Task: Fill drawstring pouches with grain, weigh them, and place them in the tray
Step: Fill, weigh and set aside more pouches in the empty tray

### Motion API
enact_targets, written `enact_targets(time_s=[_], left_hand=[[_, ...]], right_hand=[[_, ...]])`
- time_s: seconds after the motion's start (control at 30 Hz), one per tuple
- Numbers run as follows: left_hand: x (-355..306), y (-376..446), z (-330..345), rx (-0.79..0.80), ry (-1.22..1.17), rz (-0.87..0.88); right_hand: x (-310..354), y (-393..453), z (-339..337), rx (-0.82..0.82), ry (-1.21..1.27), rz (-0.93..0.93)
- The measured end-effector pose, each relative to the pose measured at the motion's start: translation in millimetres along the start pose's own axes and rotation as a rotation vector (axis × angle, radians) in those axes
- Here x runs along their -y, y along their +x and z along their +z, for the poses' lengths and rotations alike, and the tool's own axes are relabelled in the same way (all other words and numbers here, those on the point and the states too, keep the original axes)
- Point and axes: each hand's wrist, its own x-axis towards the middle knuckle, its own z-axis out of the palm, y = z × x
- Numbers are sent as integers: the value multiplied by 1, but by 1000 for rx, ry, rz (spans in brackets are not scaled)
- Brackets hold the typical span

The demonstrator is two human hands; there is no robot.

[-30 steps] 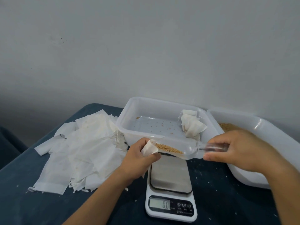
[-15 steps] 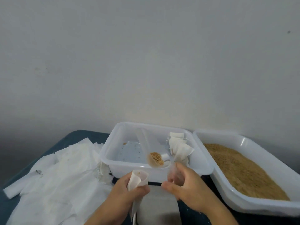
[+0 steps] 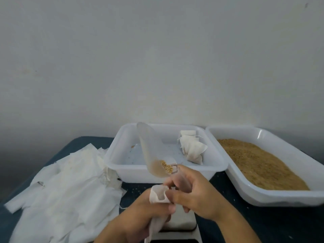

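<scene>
The left hand is wrapped around a small white pouch and holds it up with its mouth open at the top. The rest of the pouch hangs down under the fist, over the scale. The right hand is just beside the left one, and its fingers are curled around the handle of a clear plastic scoop. A fingertip of that hand also touches the rim of the pouch. The scoop is tipped up, so its open end points up and away toward the wall. A little heap of grain sits low in the scoop, near the handle, just above the mouth of the pouch. Behind the hands there is a white tray on the dark blue tabletop. A few filled pouches lean together in its far right corner, and some loose bits of grain lie on its floor. To the right of the tray, right up against it, is a bigger white tub full of brown grain. On the left side of the tabletop lies a messy pile of flat empty pouches. Only part of the scale shows, between the two wrists at the bottom. A plain grey wall fills the space above.
</scene>
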Motion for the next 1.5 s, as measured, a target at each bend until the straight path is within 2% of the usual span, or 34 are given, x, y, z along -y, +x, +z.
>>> enact_targets(time_s=[0.1, 0.2, 0.37, 0.53, 0.63, 0.83, 1.03, 1.1, 1.17, 1.2, 1.27, 1.37, 1.43, 1.5], left_hand=[[-3, -7, 2, 106, -108, 75], [-5, -9, 0, 72, -82, 101], [-1, -4, -7, -121, 164, 214], [2, 5, -3, -385, 290, 365], [5, 9, -4, -514, 299, 364], [1, 7, -5, -574, 223, 295], [4, 9, -8, -538, 181, 224], [7, 10, -8, -593, 203, 227], [10, 7, -8, -703, 393, 277], [11, 3, -7, -708, 529, 303], [15, -3, 1, -595, 840, 330], [25, -1, 18, -418, 1287, 268], [29, 6, 23, -412, 1415, 219], [28, 10, 17, -500, 1433, 184]], right_hand=[[0, -1, 5, -68, 3, -66], [0, -2, 7, -162, 41, -150], [1, -3, 6, -394, -23, -249], [-5, -1, 5, -490, -123, -237], [-10, 2, 3, -523, -138, -210], [-17, 3, 2, -463, -106, -96], [-21, 6, 9, -543, -149, -128], [-23, 5, 7, -577, -148, -133], [-24, 4, 5, -629, -120, -131], [-24, 3, 3, -656, -95, -130], [-24, 2, 0, -709, -63, -133], [-22, -1, -3, -758, -50, -153], [-21, -1, -3, -771, -56, -171], [-21, -2, -3, -779, -64, -181]])
